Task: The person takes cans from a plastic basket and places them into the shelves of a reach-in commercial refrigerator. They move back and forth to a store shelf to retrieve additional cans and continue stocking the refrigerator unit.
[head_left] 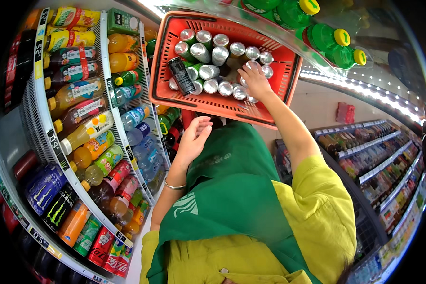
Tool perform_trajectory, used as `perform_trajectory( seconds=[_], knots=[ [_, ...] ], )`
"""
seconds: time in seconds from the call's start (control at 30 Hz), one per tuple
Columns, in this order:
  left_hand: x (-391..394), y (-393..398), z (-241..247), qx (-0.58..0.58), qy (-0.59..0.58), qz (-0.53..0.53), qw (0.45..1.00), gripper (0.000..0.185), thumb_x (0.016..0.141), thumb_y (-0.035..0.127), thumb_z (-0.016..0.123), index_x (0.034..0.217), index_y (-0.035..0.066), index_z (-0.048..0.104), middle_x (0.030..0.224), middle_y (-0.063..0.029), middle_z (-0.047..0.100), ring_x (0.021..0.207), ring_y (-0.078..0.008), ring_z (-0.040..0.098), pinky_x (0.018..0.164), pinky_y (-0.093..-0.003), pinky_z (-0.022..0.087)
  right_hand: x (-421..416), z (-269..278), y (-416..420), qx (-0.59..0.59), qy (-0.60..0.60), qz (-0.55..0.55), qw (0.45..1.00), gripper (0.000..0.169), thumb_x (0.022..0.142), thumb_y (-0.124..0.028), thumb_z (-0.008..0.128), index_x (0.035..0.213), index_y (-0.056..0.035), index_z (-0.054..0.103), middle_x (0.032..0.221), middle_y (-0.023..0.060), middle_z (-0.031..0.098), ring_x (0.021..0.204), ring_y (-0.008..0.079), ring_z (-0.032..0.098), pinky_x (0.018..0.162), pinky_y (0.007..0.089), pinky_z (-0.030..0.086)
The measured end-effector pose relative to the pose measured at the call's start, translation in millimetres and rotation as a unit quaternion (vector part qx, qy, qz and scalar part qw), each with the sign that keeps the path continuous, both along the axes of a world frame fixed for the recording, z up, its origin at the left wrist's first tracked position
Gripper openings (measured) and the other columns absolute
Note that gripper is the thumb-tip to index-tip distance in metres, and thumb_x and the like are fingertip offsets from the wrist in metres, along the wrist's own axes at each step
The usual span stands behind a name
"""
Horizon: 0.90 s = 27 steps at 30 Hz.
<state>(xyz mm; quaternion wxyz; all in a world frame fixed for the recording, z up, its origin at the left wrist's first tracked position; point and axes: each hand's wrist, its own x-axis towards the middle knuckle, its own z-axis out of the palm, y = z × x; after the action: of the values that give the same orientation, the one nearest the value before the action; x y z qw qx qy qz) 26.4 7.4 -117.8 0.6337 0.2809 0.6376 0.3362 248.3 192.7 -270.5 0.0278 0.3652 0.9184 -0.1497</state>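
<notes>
A red plastic shopping basket is in front of me with several drink cans in it, most upright with silver lids up. My right hand reaches into its right side, fingers over the can tops; whether they grip a can is hidden. Across the upright cans at the left leans a black can, tilted on its side. Another silver-topped can stands near the middle. Just outside the basket's near rim, my left hand holds nothing, its fingers slightly curled and thumb apart.
Cooler shelves with bottles and cans rise close on my left, with price tags along their edges. Green bottles with yellow caps stand on a clear-edged shelf above the basket's right side. Stocked store shelves stand at the right.
</notes>
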Motion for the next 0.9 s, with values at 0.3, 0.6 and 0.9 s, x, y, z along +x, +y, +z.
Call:
perform_trajectory(
  seconds=[0.3, 0.6, 0.9],
  knots=[
    [13, 2, -26, -0.011, 0.011, -0.022, 1.0, 0.03, 0.093, 0.01, 0.053, 0.121, 0.0, 0.049, 0.112, -0.0103, 0.059, 0.101, -0.015, 0.056, 0.089, -0.028, 0.044, 28, 26, -74, -0.117, 0.16, -0.23, 0.953, 0.039, 0.079, -0.014, 0.062, 0.115, -0.0003, 0.055, 0.103, 0.0177, 0.061, 0.099, 0.036, 0.057, 0.082, 0.044, 0.048],
    [29, 46, -38, 0.071, 0.212, -0.233, 0.946, 0.046, 0.087, 0.02, 0.06, 0.128, 0.003, 0.047, 0.12, -0.0149, 0.056, 0.092, -0.0212, 0.062, 0.084, -0.0326, 0.047, 15, 27, -69, -0.18, 0.03, -0.288, 0.94, 0.057, 0.083, -0.018, 0.056, 0.134, -0.0025, 0.038, 0.08, 0.0194, 0.065, 0.071, 0.0361, 0.064, 0.066, 0.0469, 0.052],
    [41, 53, -34, 0.0, 0.235, -0.32, 0.918, 0.046, 0.086, 0.027, 0.061, 0.122, 0.0, 0.05, 0.12, -0.0175, 0.057, 0.081, -0.0296, 0.063, 0.081, -0.0388, 0.049, 9, 15, -59, -0.202, -0.014, -0.32, 0.925, 0.06, 0.081, -0.014, 0.051, 0.138, -0.004, 0.034, 0.072, 0.0186, 0.064, 0.065, 0.0364, 0.065, 0.06, 0.0483, 0.053]
  ],
)
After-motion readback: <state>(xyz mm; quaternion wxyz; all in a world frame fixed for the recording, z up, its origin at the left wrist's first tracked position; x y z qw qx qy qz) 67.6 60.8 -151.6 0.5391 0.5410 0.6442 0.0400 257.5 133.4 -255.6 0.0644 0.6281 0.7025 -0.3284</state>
